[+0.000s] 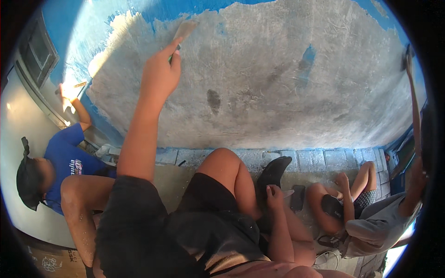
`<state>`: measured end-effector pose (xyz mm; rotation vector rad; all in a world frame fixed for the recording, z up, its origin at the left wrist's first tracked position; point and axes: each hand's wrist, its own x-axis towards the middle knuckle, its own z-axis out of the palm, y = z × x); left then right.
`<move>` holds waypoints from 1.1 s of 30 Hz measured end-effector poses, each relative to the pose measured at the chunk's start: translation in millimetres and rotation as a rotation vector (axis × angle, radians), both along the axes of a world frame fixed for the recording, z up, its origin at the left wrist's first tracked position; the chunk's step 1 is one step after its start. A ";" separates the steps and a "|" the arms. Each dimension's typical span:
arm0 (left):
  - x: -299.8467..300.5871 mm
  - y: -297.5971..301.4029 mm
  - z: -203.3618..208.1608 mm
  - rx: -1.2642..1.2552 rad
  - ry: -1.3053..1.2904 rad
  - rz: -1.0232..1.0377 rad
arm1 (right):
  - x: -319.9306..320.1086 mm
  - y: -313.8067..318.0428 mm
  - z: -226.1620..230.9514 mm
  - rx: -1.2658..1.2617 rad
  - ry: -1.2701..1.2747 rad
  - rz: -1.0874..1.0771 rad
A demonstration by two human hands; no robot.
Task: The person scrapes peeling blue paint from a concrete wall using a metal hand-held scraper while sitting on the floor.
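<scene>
My left hand [163, 69] is raised to the wall [259, 83], closed round the green handle of a scraper [185, 29]. Its wide, flat blade lies at the ragged upper edge where blue paint meets bare grey plaster. Low in front of me, my right hand [275, 196] is closed beside a black boot [274, 170]. A flat pale blade [287, 193] sticks out from its fingers; any handle is hidden in the hand. A dark rectangular object [297, 198] lies on the ground to its right.
On the left, a person in a blue shirt [76, 148] and dark hat reaches to the wall. Another person in a grey shirt [378, 227] sits at right, one arm up against the wall. Pale blocks [324, 160] line the wall's foot. A cardboard box [51, 262] stands lower left.
</scene>
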<state>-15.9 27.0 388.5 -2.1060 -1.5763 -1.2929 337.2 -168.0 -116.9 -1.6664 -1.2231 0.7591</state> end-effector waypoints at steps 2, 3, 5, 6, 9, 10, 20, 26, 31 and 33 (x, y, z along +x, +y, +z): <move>-0.4 -3.5 -14.1 0.036 0.013 -0.017 | 6.2 1.4 -5.5 0.013 -0.010 -0.020; 0.1 -3.1 -14.7 0.078 0.027 -0.023 | 7.2 0.7 -8.7 0.043 -0.067 -0.004; -0.5 -0.8 0.0 -0.002 0.013 0.041 | 2.3 3.2 -6.6 0.066 -0.113 0.034; -0.7 -0.3 5.3 -0.081 -0.007 0.097 | 2.9 6.5 -4.7 0.034 -0.062 0.038; 6.4 -8.7 -3.4 -0.008 -0.028 0.029 | 6.9 2.1 -3.5 -0.032 0.034 0.016; 3.0 -14.4 -4.6 -0.005 -0.032 0.034 | 7.9 1.2 -3.4 -0.058 0.080 0.003; 0.7 -29.1 2.5 -0.038 -0.020 0.101 | -0.6 3.1 15.4 -0.097 0.193 0.012; 16.7 -5.8 5.5 -0.010 -0.034 0.087 | 9.1 1.0 5.3 -0.055 0.107 0.008; 24.3 2.1 -16.1 0.047 0.049 0.110 | 29.6 -5.0 -17.5 -0.055 0.140 -0.005; 9.6 9.9 -8.5 0.009 0.051 0.139 | 10.1 1.7 -7.9 -0.074 0.195 0.017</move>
